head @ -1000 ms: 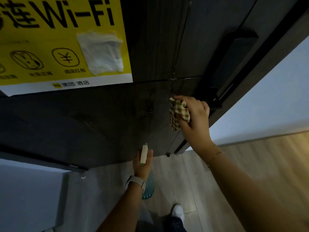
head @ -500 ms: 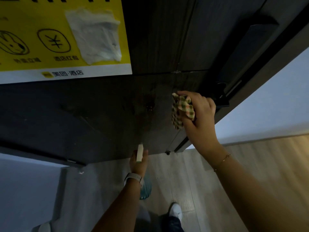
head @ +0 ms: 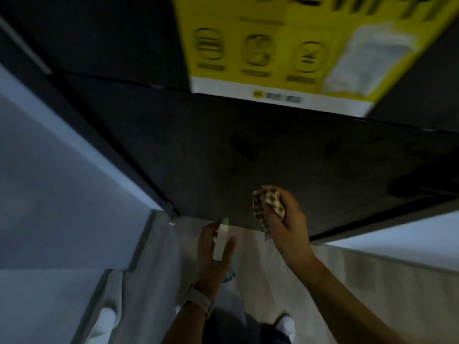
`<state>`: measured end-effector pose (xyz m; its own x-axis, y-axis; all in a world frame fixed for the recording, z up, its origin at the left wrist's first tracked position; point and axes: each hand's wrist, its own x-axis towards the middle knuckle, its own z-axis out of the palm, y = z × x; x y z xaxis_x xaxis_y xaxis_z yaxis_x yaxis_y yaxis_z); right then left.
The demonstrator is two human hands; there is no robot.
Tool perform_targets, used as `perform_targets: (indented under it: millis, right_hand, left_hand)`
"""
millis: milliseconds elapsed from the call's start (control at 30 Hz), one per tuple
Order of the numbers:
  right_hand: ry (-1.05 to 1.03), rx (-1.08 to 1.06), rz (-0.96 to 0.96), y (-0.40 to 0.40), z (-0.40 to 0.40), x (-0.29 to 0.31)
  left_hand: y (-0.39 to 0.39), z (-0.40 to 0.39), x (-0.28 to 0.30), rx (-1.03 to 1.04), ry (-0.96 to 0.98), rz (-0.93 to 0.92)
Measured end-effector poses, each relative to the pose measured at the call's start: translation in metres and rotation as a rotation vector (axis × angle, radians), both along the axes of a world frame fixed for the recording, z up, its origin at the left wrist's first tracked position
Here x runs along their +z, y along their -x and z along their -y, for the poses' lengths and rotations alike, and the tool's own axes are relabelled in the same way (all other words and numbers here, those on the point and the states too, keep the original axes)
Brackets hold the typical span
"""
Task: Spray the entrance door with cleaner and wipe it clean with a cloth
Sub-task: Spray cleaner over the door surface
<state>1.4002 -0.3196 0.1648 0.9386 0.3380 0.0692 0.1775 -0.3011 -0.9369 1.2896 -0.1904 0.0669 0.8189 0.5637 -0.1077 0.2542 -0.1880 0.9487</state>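
The dark entrance door (head: 223, 145) fills the upper middle of the head view. My right hand (head: 285, 224) grips a bunched green-and-cream checked cloth (head: 267, 207) against the door's lower part, near its bottom edge. Just left of it and lower, my left hand (head: 213, 256) holds the spray bottle (head: 221, 240) by its neck, white nozzle pointing up toward the door's bottom edge. The bottle's teal body mostly hides behind the hand. The frame is blurred by motion.
A yellow Wi-Fi poster (head: 298, 50) with a pale paper patch (head: 372, 58) is stuck on the door's upper part. The dark door handle (head: 417, 187) is at right. A pale wall (head: 62, 170) stands left, wood floor (head: 372, 281) below, my white shoes (head: 285, 326) near the bottom.
The view swung left, so the poster and handle slid right. My right hand carried the cloth down and left from beside the handle to the lower panel. The left hand still holds the bottle.
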Motion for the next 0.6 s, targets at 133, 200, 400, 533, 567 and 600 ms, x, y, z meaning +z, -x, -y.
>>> perform_targets:
  millis: [133,200,400,533,567,600]
  right_hand:
    - [-0.017,0.001,-0.299,0.026,-0.078,-0.035]
    - [-0.011,-0.018,-0.384,0.034,-0.115,-0.055]
    - [0.122,0.001,-0.496,0.044,-0.218,-0.119]
    - [0.246,0.043,-0.555,0.045,-0.274,-0.185]
    - [0.256,0.038,-0.553,0.044,-0.287,-0.204]
    - [0.251,0.028,-0.57,0.043,-0.299,-0.225]
  left_hand:
    - [0.031,-0.075,-0.019,-0.079,-0.123,-0.103]
    - [0.043,-0.115,-0.037,-0.079,-0.203,-0.143]
    - [0.072,-0.224,-0.092,-0.003,-0.242,-0.271]
    - [0.083,-0.276,-0.142,0.07,-0.114,-0.336]
    - [0.084,-0.287,-0.157,0.081,-0.117,-0.34]
    - [0.086,-0.296,-0.175,0.087,-0.125,-0.343]
